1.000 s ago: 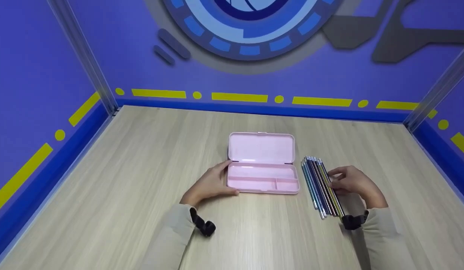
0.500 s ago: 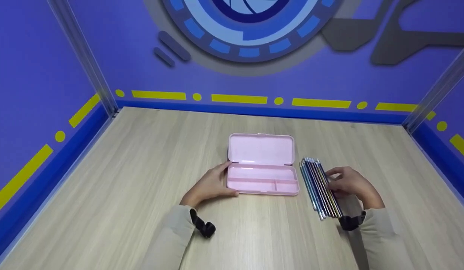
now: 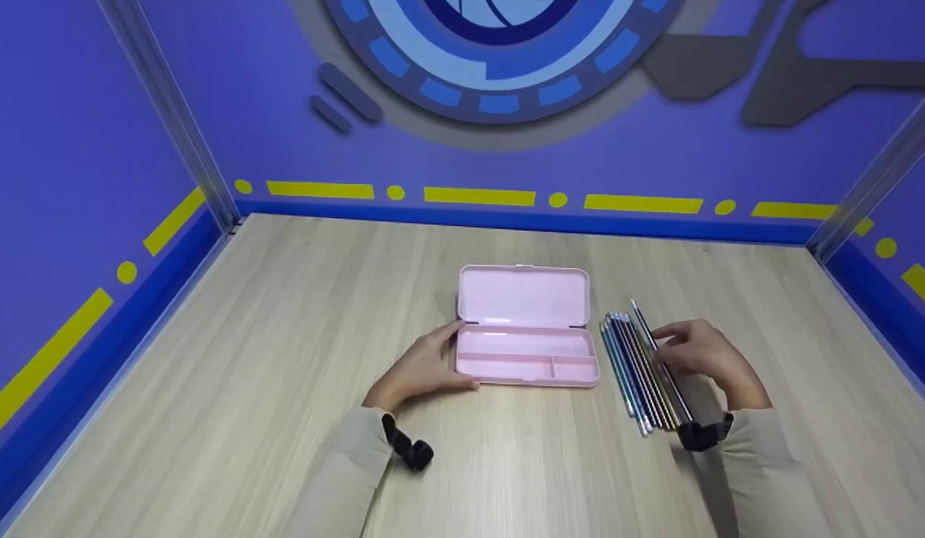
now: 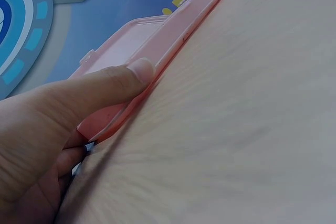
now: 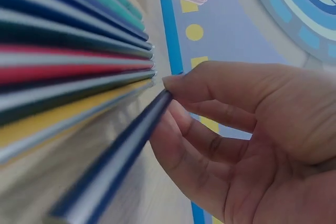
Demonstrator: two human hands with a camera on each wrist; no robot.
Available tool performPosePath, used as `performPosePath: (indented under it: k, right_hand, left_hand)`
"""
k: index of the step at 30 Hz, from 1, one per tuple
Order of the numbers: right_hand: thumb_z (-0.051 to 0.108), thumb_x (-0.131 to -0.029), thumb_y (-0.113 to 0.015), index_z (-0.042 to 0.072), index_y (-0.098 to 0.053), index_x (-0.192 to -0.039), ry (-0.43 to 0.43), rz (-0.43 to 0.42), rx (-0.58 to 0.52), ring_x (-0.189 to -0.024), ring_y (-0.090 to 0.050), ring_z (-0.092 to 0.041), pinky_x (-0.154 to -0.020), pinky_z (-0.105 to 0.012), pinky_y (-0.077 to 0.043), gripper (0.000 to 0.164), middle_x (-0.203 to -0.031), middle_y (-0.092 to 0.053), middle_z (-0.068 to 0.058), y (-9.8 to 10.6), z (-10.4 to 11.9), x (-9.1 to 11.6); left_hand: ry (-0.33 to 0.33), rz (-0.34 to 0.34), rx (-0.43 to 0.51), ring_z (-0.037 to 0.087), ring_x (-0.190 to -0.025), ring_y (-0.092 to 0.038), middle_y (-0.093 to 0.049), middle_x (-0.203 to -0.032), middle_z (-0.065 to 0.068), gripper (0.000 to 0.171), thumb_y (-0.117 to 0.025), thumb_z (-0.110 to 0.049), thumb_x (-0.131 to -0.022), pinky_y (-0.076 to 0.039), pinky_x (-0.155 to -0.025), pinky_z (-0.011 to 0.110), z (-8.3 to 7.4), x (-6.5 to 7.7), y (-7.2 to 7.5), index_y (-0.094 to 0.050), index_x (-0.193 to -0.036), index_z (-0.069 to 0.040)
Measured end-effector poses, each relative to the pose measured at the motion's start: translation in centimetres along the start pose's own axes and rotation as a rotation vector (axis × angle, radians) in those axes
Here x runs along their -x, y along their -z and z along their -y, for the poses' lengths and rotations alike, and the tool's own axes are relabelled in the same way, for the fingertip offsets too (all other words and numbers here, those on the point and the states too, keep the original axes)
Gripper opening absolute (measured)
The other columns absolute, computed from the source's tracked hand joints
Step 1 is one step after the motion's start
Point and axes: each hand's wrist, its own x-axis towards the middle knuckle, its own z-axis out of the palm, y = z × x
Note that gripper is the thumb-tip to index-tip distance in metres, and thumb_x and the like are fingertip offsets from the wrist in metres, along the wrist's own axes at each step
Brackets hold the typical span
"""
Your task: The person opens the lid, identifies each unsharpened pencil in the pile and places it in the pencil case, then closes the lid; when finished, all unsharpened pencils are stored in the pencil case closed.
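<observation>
A pink plastic pencil case point(image 3: 524, 296) lies on the table with its lid tipped back; its compartments are bare. My left hand point(image 3: 425, 364) holds the case by its left end, thumb point(image 4: 118, 82) along the front wall and fingers around the side. Between thumb and fingers, my right hand point(image 3: 707, 360) pinches a dark blue pencil with a silvery stripe point(image 5: 118, 156). That pencil slants apart from a row of several pencils point(image 3: 631, 366) lying side by side, coloured teal, blue, red and yellow in the right wrist view.
The wooden table point(image 3: 305, 321) is bounded by a blue wall point(image 3: 208, 90) with yellow marks at the back and sides. A black wrist camera point(image 3: 414, 453) sits on the left cuff, and another point(image 3: 700, 436) hangs close by the pencils' near ends.
The right hand has drawn one dark pencil away from the row, and its far end now sticks out past the others. The left hand and the case keep their places.
</observation>
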Motion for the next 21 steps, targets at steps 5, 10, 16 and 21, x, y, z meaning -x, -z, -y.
performPosePath:
  k: [5,10,16,21]
  right_hand:
    - [0.008,-0.086,-0.061,-0.01,-0.052,-0.131,0.044,-0.028,0.008,-0.077,-0.065,-0.015,-0.069,-0.031,-0.058,0.049,-0.109,-0.066,-0.028,-0.1,0.9,-0.1]
    - [0.008,-0.088,-0.06,-0.007,-0.058,-0.127,0.09,-0.055,0.043,-0.08,-0.063,-0.017,-0.072,-0.03,-0.058,0.041,-0.108,-0.066,-0.026,-0.3,1.9,-0.4]
    - [0.009,-0.09,-0.062,-0.004,-0.063,-0.121,0.146,-0.08,0.078,-0.084,-0.063,-0.02,-0.074,-0.034,-0.059,0.034,-0.106,-0.067,-0.023,-0.6,3.0,-0.7]
    - [0.009,-0.091,-0.06,0.0,-0.066,-0.121,0.164,-0.094,0.111,-0.09,-0.062,-0.023,-0.079,-0.038,-0.059,0.031,-0.112,-0.066,-0.023,-1.0,4.0,-1.0]
  left_hand:
    - [-0.003,0.004,-0.005,0.029,-0.14,-0.036,-0.042,-0.149,0.016,0.103,-0.089,-0.035,-0.063,-0.029,-0.117,0.043,0.0,0.1,0.0,-0.037,-0.147,-0.006]
    - [0.007,-0.001,-0.002,0.028,-0.14,-0.036,-0.042,-0.149,0.014,0.103,-0.089,-0.035,-0.063,-0.029,-0.117,0.043,0.1,0.1,0.1,-0.037,-0.147,-0.008]
    - [0.01,-0.005,-0.017,0.028,-0.139,-0.037,-0.043,-0.149,0.014,0.103,-0.089,-0.036,-0.062,-0.029,-0.118,0.042,0.1,0.1,0.0,-0.038,-0.147,-0.008]
    - [0.005,0.002,-0.004,0.029,-0.14,-0.036,-0.041,-0.149,0.016,0.103,-0.089,-0.035,-0.063,-0.028,-0.118,0.043,0.0,0.1,0.0,-0.037,-0.147,-0.006]
